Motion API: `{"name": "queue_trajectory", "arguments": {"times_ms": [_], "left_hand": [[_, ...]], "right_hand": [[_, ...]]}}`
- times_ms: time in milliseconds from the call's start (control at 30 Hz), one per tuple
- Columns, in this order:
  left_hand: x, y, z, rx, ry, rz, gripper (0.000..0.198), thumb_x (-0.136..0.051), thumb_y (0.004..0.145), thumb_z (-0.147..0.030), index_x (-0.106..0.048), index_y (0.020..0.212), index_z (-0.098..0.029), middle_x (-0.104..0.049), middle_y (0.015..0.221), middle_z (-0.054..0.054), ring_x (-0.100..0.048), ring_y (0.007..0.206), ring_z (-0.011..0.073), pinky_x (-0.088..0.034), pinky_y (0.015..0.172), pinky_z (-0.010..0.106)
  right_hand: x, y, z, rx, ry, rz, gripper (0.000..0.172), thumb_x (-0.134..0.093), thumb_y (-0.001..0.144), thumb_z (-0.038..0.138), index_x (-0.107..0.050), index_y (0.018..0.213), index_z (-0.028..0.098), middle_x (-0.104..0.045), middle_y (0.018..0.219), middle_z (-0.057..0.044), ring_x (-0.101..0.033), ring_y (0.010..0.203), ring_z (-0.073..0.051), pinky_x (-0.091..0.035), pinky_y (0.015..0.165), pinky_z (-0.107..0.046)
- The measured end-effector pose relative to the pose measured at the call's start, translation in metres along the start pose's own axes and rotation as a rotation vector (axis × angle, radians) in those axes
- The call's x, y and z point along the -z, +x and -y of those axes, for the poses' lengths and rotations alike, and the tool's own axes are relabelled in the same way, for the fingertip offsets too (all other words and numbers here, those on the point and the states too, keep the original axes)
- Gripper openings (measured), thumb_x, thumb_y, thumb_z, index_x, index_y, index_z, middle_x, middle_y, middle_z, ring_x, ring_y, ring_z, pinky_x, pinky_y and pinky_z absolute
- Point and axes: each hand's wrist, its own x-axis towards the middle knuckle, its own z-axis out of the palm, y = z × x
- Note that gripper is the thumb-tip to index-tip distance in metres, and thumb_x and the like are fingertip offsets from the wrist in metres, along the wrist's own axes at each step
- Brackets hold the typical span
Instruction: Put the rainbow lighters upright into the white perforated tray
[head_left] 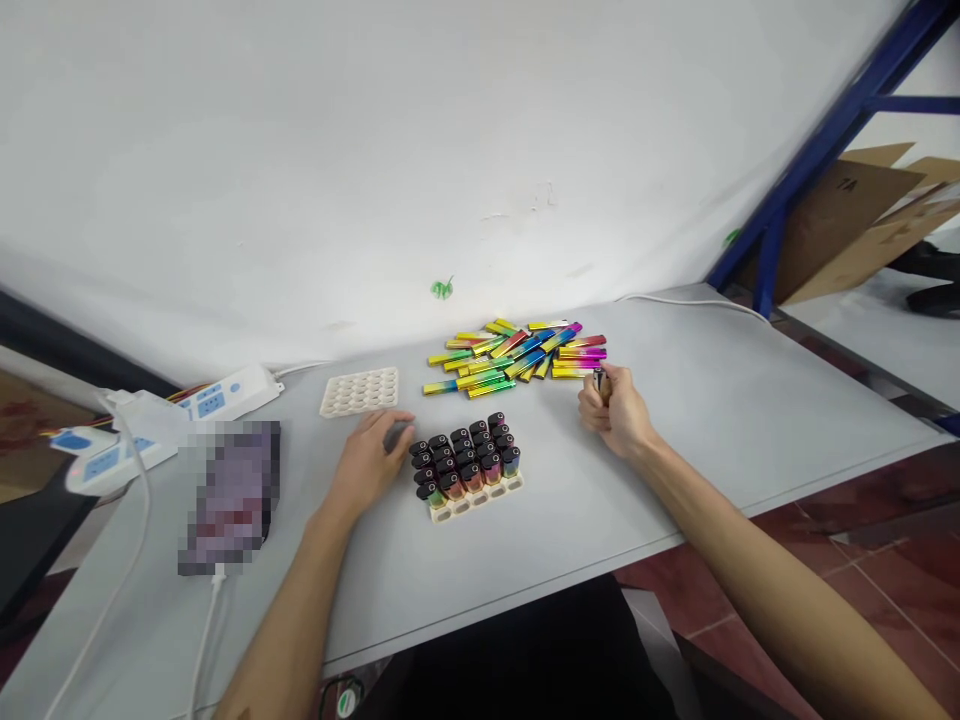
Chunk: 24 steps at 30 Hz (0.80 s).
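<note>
Several lighters [469, 465] with black tops and coloured bodies stand upright in a cream tray [476, 505], whose front row of holes shows bare. My left hand [371, 455] lies on the table at the tray's left side, thumb and fingers apart, holding nothing. Further right, my right hand [616, 408] is closed around a lighter; its dark top shows above the fingers and the rest is mostly hidden. Just beyond that hand is a loose pile of shiny, slim pieces [510, 358] in yellow, green, blue, red and pink.
A second cream tray [360, 391] with vacant holes lies behind my left hand. On the left are a pixelated device [232, 500] with a white cable and power strips [217, 397]. The white wall [450, 150] bounds the back; cardboard boxes [862, 220] stand far right.
</note>
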Motion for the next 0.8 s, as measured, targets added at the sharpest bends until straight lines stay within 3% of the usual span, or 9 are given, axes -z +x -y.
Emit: {"name": "queue_trajectory", "arguments": {"times_ms": [233, 467, 633, 700, 800], "left_hand": [[0.0002, -0.0001, -0.0013, 0.004, -0.005, 0.007, 0.026, -0.047, 0.092, -0.040, -0.064, 0.103, -0.024, -0.070, 0.108, 0.006, -0.062, 0.106, 0.0242, -0.049, 0.096, 0.039], [0.0001, -0.0008, -0.0006, 0.005, -0.002, 0.012, 0.026, -0.047, 0.092, -0.040, -0.064, 0.104, -0.024, -0.070, 0.107, 0.005, -0.062, 0.105, 0.0242, -0.049, 0.095, 0.038], [-0.0003, -0.0003, -0.0004, 0.004, 0.002, 0.004, 0.027, -0.046, 0.093, -0.040, -0.064, 0.104, -0.023, -0.070, 0.108, 0.005, -0.062, 0.105, 0.0246, -0.049, 0.095, 0.038], [-0.0005, 0.0001, -0.0005, -0.003, 0.001, 0.004, 0.027, -0.046, 0.093, -0.040, -0.064, 0.103, -0.023, -0.070, 0.108, 0.006, -0.062, 0.106, 0.0249, -0.048, 0.095, 0.039], [-0.0014, 0.0002, -0.0001, -0.021, -0.002, -0.003, 0.026, -0.046, 0.093, -0.038, -0.064, 0.103, -0.022, -0.070, 0.109, 0.006, -0.061, 0.108, 0.0255, -0.048, 0.097, 0.040]], "right_hand": [[-0.0006, -0.0021, 0.0006, 0.005, 0.024, 0.040, 0.059, -0.042, 0.088, 0.069, -0.029, 0.054, 0.023, -0.013, 0.050, 0.008, -0.007, 0.043, -0.008, -0.008, 0.041, -0.025], [-0.0015, -0.0019, -0.0015, -0.027, 0.031, 0.029, 0.053, -0.038, 0.090, 0.058, -0.029, 0.052, 0.023, -0.015, 0.048, 0.007, -0.008, 0.041, -0.008, -0.008, 0.040, -0.024], [-0.0015, 0.0003, -0.0047, -0.012, -0.026, 0.051, 0.057, -0.036, 0.090, 0.068, -0.036, 0.057, 0.022, -0.016, 0.049, 0.008, -0.010, 0.041, -0.008, -0.010, 0.041, -0.024], [-0.0014, 0.0024, -0.0065, 0.043, -0.069, 0.054, 0.057, -0.034, 0.091, 0.070, -0.047, 0.065, 0.022, -0.024, 0.051, 0.007, -0.016, 0.042, -0.008, -0.015, 0.042, -0.025], [-0.0002, -0.0006, -0.0071, 0.213, -0.249, 0.037, 0.048, -0.041, 0.093, 0.064, -0.057, 0.078, 0.020, -0.046, 0.063, 0.002, -0.041, 0.053, -0.012, -0.033, 0.051, -0.027]]}}
